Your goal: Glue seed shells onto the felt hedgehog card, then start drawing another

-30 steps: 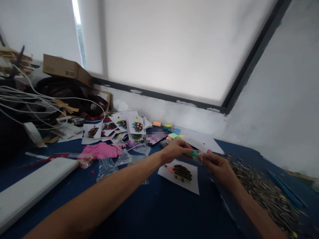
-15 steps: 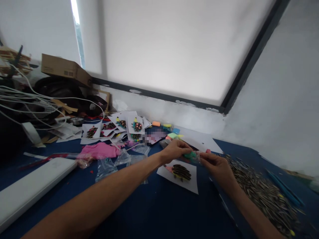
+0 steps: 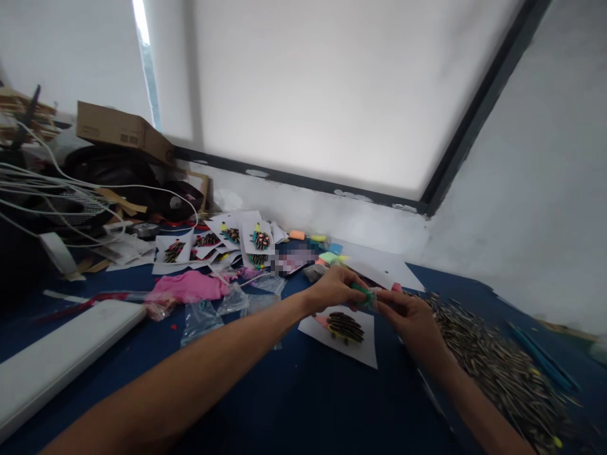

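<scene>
Above the table, my left hand (image 3: 334, 288) pinches a lump of green modelling clay (image 3: 363, 293). The fingers of my right hand (image 3: 408, 313) are closed on the clear plastic bag (image 3: 374, 299) around the green clay, facing the left hand. Below them lies a white paper card (image 3: 364, 355) bearing a hedgehog figure (image 3: 345, 327) with dark seed-like spines, a pink snout and a yellow underside. To the right of my right hand spreads a large heap of dark, slender seeds or sticks (image 3: 493, 360).
Several finished hedgehog cards (image 3: 260, 239) overlap at the back. Clay blocks (image 3: 328, 258) sit by a blurred phone (image 3: 294, 259). Pink clay (image 3: 192, 287) and clear bags (image 3: 202, 321) lie left, near a long white box (image 3: 71, 360). Blue tweezers-like tools (image 3: 543, 355) rest at right.
My hands have drawn slightly closer together, the right one shifting a little left. The green clay looks more bunched and nearer the left fingers.
</scene>
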The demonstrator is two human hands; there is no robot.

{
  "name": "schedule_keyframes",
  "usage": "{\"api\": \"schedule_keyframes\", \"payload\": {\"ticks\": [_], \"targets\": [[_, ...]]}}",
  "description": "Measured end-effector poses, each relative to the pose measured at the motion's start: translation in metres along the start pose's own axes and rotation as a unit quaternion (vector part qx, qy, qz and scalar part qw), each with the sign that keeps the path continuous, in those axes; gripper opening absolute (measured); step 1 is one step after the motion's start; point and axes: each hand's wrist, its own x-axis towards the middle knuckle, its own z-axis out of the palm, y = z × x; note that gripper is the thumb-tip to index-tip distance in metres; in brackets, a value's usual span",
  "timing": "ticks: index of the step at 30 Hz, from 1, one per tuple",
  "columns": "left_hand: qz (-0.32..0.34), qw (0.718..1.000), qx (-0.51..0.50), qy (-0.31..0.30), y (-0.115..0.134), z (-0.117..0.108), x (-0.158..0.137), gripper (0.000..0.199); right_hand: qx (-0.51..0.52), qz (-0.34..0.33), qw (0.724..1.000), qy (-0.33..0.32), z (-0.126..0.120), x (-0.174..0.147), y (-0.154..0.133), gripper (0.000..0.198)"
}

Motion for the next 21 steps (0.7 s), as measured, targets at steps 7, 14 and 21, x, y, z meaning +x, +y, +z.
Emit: {"api": "schedule_keyframes", "payload": {"ticks": [7,14,21], "targets": [[0.0,1.0,0.006,0.0,0.003,0.001,-0.001,0.005,-0.143,-0.02,0.989,0.031,0.001,-0.006,0.005,0.028],[-0.031,0.999,-0.04,-0.01,0.009,0.004,-0.005,0.009,-0.173,-0.07,0.981,0.056,-0.002,-0.005,-0.006,0.022],[-0.016,1.0,-0.01,-0.002,0.007,0.005,-0.006,0.016,-0.174,-0.091,0.98,0.04,0.006,-0.009,-0.011,0.014]]}}
